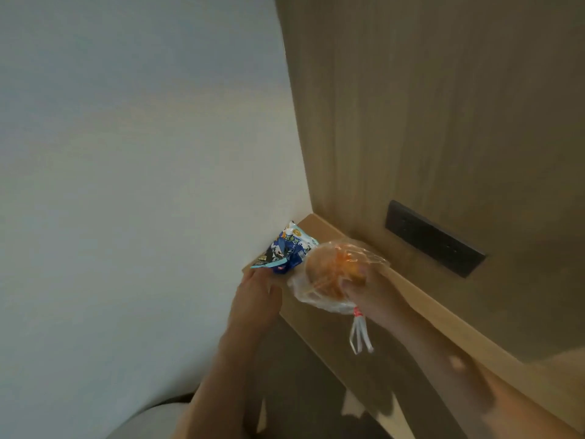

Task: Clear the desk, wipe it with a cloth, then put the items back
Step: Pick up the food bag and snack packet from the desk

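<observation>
Clear plastic is what your right hand (361,289) grips: a thin bag (335,280) with a round orange-brown bun inside, fingers curled up around its underside and right edge. The bag hangs over the narrow wooden desk (411,299) near its far left corner, and its knotted white tail (359,334) dangles below your wrist, off the near edge. Your left hand (256,299) reaches to the left end of the desk with fingers stretched out, tips just touching or just short of the blue-and-white snack packet (286,250) that leans against the white wall (126,153); blur keeps me from saying which.

The likely trouble is slippage. Film this thin gives little purchase, so the bun may, in my judgement, slide inside the bag and tip out of your grasp. That loose tail could catch on the desk edge as you lift away. The packet sits right at the left end beside the drop, so a push from straight fingers could send it over. Squeezing harder to compensate would probably crush the bun.
</observation>
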`<action>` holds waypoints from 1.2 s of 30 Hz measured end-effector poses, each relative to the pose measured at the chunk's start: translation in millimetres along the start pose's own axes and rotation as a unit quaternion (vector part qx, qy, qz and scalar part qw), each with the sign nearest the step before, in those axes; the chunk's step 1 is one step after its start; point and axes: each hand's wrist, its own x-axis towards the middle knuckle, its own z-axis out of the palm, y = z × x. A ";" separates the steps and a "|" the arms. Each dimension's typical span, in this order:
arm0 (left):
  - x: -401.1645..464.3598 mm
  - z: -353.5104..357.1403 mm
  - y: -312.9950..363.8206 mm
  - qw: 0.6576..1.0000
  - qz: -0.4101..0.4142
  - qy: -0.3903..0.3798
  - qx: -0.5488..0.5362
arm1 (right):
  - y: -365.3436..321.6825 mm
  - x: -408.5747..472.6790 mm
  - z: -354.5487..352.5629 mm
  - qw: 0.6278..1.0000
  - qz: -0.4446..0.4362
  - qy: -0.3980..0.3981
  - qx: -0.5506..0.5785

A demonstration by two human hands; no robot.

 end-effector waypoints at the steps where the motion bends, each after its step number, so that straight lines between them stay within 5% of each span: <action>1: 14.2 3.1 -2.9 1.000 0.006 -0.005 0.002 | 3.5 14.3 6.6 1.000 0.017 -0.006 0.025; 11: 133.1 96.6 -50.0 0.998 -0.045 -0.017 0.031 | 89.9 122.7 65.8 0.973 0.180 0.041 0.140; 15: 145.9 139.2 -75.0 0.999 -0.025 -0.025 0.018 | 71.5 115.0 68.1 0.970 0.163 0.076 0.164; 21: 142.6 171.1 -96.1 0.996 0.038 0.065 0.039 | 72.5 117.6 80.0 0.950 0.120 0.136 0.254; 30: 144.5 179.5 -106.8 0.993 0.044 0.109 0.028 | 80.8 118.0 86.1 0.881 0.226 0.258 0.325; 36: 143.8 181.1 -106.7 0.991 0.042 0.120 0.037 | 87.0 129.9 61.5 0.871 0.200 0.172 0.414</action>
